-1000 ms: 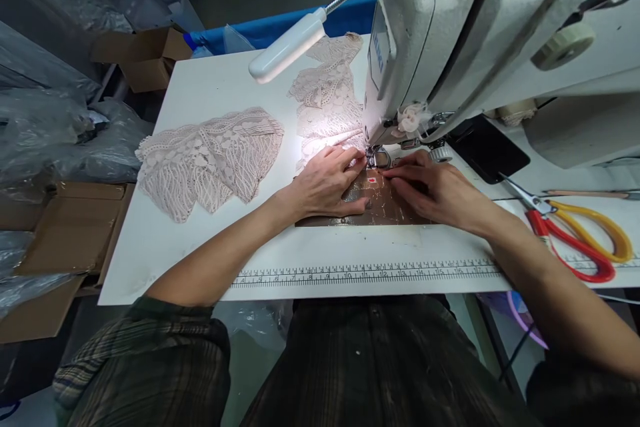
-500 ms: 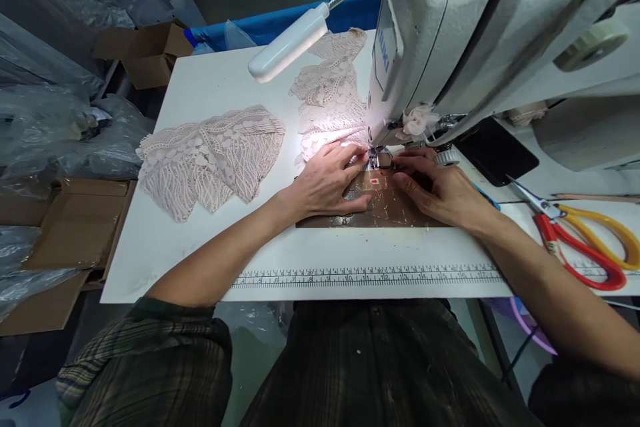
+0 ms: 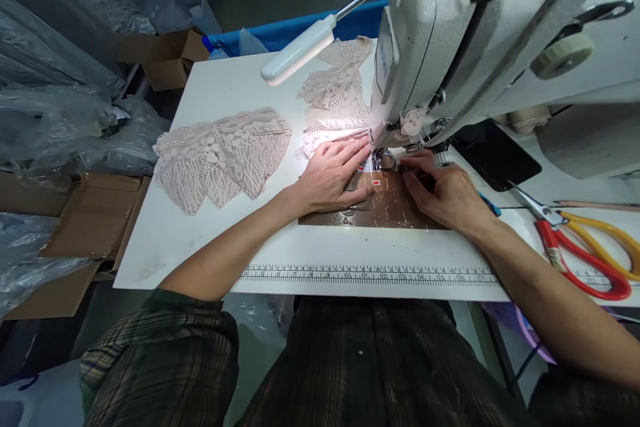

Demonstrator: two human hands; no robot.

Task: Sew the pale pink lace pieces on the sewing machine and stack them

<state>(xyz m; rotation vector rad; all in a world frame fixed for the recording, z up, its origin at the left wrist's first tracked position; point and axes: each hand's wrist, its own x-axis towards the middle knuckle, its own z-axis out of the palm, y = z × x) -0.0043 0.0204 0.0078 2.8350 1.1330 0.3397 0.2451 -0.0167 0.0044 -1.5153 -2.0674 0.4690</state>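
Note:
My left hand [image 3: 336,172] lies flat with its fingers stretched over the near edge of a pale pink lace piece [image 3: 334,113], just left of the sewing machine's presser foot [image 3: 379,159]. Its thumb points right across the brown machine plate [image 3: 370,203]. On the other side of the foot, my right hand [image 3: 440,190] is closed, thumb against curled fingers. What those fingertips hold, if anything, is hidden. The sewing machine [image 3: 415,60] rises over both hands, and a fabric flower [image 3: 416,121] is fixed to its head.
Another lace pile [image 3: 225,153] lies on the white table [image 3: 200,93] to the left. A lamp [image 3: 299,50] hangs above. Right of my right hand are a black phone [image 3: 495,153] and scissors [image 3: 590,247] with red and yellow handles. A printed ruler [image 3: 370,273] runs along the front edge.
My left fingers, bent at the presser foot before, now lie straighter and flatter on the lace. My right hand stays beside the foot. The whole view has shifted slightly.

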